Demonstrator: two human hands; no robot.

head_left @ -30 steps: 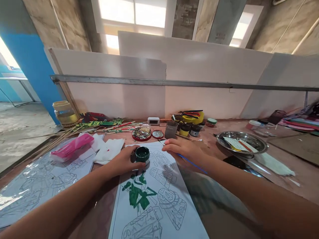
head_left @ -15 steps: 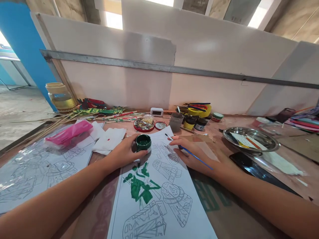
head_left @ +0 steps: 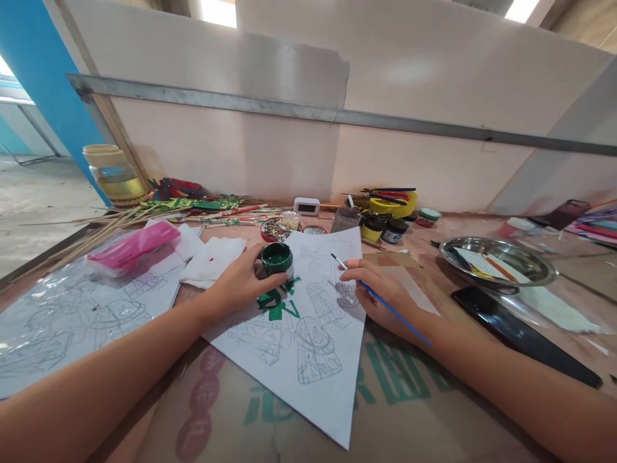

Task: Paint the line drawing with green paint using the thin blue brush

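My left hand [head_left: 245, 273] is closed around a small open jar of dark green paint [head_left: 276, 259], above the upper left part of a drawing sheet [head_left: 308, 360]. Printed outlines cover that white sheet, and one figure [head_left: 276, 312] is partly painted green, half hidden by the jar and hand. In my right hand [head_left: 380, 289] is a thin blue paintbrush [head_left: 393, 310], its tip pointing up and left over the sheet's right edge. The brush tip is apart from the paper, as far as I can see.
At left lie a plastic-covered line drawing [head_left: 96, 321], a pink packet [head_left: 135, 247] and white tissue [head_left: 212, 257]. Paint jars [head_left: 371, 228], a bead dish [head_left: 277, 228] and a white timer [head_left: 307, 206] line the back. At right are a steel bowl [head_left: 549, 273] and a black phone [head_left: 520, 334].
The drawing sheet has turned and slid up, away from me, so its lower corner and the cardboard beneath now show. Both hands still hold the jar and paintbrush. The view has tilted slightly down.
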